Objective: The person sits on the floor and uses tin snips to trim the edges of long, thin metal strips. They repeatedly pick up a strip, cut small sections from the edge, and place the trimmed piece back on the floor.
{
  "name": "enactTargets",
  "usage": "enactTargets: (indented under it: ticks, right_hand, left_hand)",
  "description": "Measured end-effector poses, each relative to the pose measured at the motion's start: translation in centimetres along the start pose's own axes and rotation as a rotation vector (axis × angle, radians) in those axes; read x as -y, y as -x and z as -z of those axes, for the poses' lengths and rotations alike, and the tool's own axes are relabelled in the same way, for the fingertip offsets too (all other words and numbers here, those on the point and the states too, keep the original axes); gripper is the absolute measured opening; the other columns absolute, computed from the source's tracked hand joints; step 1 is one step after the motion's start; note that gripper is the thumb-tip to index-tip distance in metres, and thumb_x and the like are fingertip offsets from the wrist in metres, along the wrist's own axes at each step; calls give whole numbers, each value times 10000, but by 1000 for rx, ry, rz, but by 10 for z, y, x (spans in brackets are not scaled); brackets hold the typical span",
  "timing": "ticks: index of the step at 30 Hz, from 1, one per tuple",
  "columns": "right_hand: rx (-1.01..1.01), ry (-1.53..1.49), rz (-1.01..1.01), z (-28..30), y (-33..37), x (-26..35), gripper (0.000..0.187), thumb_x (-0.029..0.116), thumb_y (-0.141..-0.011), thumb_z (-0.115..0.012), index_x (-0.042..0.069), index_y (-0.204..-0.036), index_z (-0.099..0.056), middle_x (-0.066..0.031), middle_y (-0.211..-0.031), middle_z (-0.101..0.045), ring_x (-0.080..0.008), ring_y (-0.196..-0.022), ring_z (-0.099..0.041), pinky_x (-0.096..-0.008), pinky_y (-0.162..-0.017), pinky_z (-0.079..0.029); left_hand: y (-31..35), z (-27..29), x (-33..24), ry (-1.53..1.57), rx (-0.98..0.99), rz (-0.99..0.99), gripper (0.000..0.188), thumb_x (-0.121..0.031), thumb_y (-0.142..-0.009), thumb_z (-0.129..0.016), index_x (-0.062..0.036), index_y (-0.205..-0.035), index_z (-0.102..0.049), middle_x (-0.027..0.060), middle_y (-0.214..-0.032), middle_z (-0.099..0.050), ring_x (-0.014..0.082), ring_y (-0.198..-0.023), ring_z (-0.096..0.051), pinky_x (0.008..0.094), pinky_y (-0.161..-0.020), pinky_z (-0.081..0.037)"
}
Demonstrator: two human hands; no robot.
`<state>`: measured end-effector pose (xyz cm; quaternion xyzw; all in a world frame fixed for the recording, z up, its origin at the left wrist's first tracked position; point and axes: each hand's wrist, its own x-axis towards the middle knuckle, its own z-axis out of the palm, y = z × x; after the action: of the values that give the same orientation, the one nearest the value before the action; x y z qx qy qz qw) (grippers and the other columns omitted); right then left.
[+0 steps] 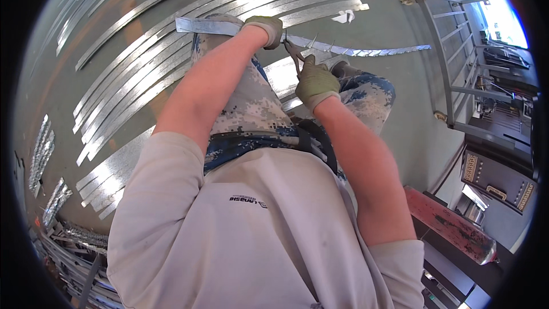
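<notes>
Head view: above the floor point(413, 94), my left hand point(264, 31) grips the metal strip point(200, 26), notched rightward, apparently uncut leftward, while my right hand point(317, 82) clasps a plier-like tool point(293, 54) between.

- A long, thin metal strip point(320, 46), shiny and bluish-silver, runs crosswise from left to right, dipping slightly along its length.
- Its left end is broad, flat and plain-edged; the right stretch looks narrower, with a row of cuts and small tabs, a few of them standing up.
- A dark plier-like tool point(293, 51) stands slanted, its jaws at the strip near mid-length; whether they are closed is too small to tell.
</notes>
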<state>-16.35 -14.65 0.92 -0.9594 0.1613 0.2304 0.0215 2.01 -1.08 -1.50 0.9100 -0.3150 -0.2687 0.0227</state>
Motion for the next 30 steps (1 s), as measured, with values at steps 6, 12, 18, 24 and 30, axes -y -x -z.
enactTargets:
  ticks: [6,12,18,24,30]
  right_hand:
    - [36,-73,-58,-2,9,5,688,270,-1051,-765,10,-1612,-464,-302,-1403,-709,-452,-1264,-779,-544,-1028,-640]
    - [43,-162,-52,-1,-1,2,629,267,-1040,-732,30,-1574,-497,-335,-1402,-702,-495,-1285,-752,-580,-1059,-606]
    - [67,-264,-47,6,-5,-14,761,243,-971,-755,94,-1666,-482,-348,-1432,-693,-524,-1307,-730,-577,-1107,-587]
    - [153,-332,18,0,-21,-35,788,214,-914,-768,90,-1655,-528,-300,-1407,-744,-477,-1316,-748,-545,-1128,-601]
    - [189,-374,77,-3,-32,-47,804,222,-895,-766,130,-1664,-549,-266,-1397,-777,-440,-1313,-761,-514,-1139,-601]
  left_hand:
    - [16,2,-11,-75,-41,17,330,-157,-925,-784,-77,-1230,-880,175,-1257,-866,340,-1145,-850,482,-947,-682]
    - [55,25,-1,-255,-93,68,326,-125,-906,-793,-95,-1221,-869,154,-1179,-875,347,-1100,-856,508,-915,-681]
    - [56,16,12,-155,-186,42,375,-88,-959,-743,-95,-1330,-798,180,-1249,-847,379,-1198,-813,514,-1016,-642]
    - [54,11,19,-88,-144,38,455,-114,-974,-747,-105,-1429,-733,179,-1312,-824,391,-1246,-785,516,-1032,-628]
    - [48,4,22,-89,-115,43,508,-149,-963,-775,-109,-1467,-720,170,-1284,-826,393,-1228,-787,531,-1027,-626]
